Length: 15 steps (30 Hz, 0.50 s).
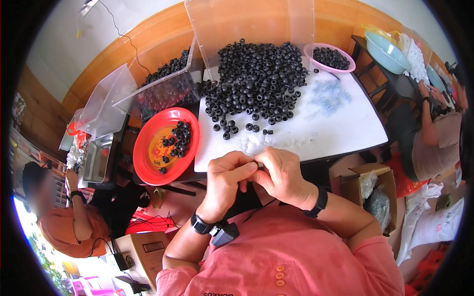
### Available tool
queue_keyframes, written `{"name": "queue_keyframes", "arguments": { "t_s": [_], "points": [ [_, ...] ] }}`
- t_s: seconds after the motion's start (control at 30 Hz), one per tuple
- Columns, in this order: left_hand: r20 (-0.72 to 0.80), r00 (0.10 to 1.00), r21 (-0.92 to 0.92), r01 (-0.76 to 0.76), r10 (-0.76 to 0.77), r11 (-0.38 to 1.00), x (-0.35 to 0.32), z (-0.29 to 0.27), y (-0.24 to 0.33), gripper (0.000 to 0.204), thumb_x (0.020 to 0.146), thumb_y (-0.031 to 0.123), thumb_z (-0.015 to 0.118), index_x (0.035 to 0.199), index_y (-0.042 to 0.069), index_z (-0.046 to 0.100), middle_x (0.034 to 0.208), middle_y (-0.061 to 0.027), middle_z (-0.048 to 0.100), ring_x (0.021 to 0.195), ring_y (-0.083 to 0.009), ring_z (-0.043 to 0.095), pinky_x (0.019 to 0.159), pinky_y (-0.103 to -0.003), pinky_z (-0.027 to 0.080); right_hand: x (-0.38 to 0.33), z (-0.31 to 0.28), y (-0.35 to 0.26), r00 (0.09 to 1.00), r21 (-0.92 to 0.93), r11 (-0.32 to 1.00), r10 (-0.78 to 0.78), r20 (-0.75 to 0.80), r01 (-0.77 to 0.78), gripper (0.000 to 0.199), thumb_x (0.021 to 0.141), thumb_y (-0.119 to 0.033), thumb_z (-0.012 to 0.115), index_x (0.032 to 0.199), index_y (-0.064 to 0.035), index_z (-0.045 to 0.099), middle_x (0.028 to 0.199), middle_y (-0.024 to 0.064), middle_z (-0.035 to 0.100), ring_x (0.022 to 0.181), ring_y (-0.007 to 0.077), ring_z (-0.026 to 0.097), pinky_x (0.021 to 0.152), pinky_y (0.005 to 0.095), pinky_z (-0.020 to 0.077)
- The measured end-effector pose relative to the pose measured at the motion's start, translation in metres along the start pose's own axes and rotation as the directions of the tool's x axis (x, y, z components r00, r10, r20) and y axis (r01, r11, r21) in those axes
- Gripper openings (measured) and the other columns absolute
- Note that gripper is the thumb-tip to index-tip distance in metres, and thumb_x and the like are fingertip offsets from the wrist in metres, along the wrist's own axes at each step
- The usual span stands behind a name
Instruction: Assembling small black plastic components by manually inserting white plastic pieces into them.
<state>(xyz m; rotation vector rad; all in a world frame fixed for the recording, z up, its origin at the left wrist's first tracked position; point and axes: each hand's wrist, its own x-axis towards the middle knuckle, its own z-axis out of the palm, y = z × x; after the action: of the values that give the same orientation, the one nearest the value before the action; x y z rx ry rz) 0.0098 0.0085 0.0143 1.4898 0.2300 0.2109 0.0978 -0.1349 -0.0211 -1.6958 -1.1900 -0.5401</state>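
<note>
My left hand (228, 180) and my right hand (282, 173) meet in front of the table's near edge. Their fingertips pinch together around a small black piece (259, 165), mostly hidden by the fingers. Just beyond them on the white tabletop (340, 130) lies a little group of white pieces (254, 143). Farther back is a big heap of black round hollow parts (259, 74), with several loose ones at its near edge. To the left, a red plate (142, 157) holds more of these black parts.
Clear plastic bins (165, 89) stand behind the plate. A pink bowl (351, 63) of black parts sits back right, near scattered thin bluish pieces (328, 97). An open cardboard box (353, 190) is at right. Other people work at left (74, 219) and right (437, 148).
</note>
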Motion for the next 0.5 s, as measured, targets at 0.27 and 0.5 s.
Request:
{"name": "queue_keyframes", "arguments": {
  "t_s": [0.27, 0.5],
  "points": [
    [-0.547, 0.781, 0.354, -0.110, 0.301, 0.929, 0.021, -0.091, 0.040, 0.018, 0.081, 0.002, 0.073, 0.098, -0.002, 0.073, 0.081, -0.0083, 0.069, 0.068, -0.0144, 0.061, 0.060, -0.027, 0.046, 0.006, -0.081, 0.037, 0.926, 0.035, 0.951, 0.306, -0.220, -0.306, 0.011, 0.085, -0.005, 0.074, 0.089, -0.0033, 0.063, 0.071, 0.0085, 0.061, 0.056, 0.0182, 0.056, 0.055, 0.0283, 0.0450],
    [0.090, 0.768, 0.782, -0.449, 0.634, 0.432, 0.041, -0.004, 0.014, 0.034, 0.075, -0.002, 0.076, 0.108, 0.004, 0.073, 0.117, -0.0114, 0.068, 0.116, -0.0285, 0.058, 0.103, -0.039, 0.044, -0.001, -0.116, 0.070, 0.888, -0.152, 0.925, 0.274, -0.371, -0.349, 0.014, 0.084, 0.000, 0.071, 0.097, -0.0036, 0.065, 0.082, 0.0094, 0.066, 0.071, 0.0225, 0.063, 0.066, 0.0323, 0.0488]
  ]
}}
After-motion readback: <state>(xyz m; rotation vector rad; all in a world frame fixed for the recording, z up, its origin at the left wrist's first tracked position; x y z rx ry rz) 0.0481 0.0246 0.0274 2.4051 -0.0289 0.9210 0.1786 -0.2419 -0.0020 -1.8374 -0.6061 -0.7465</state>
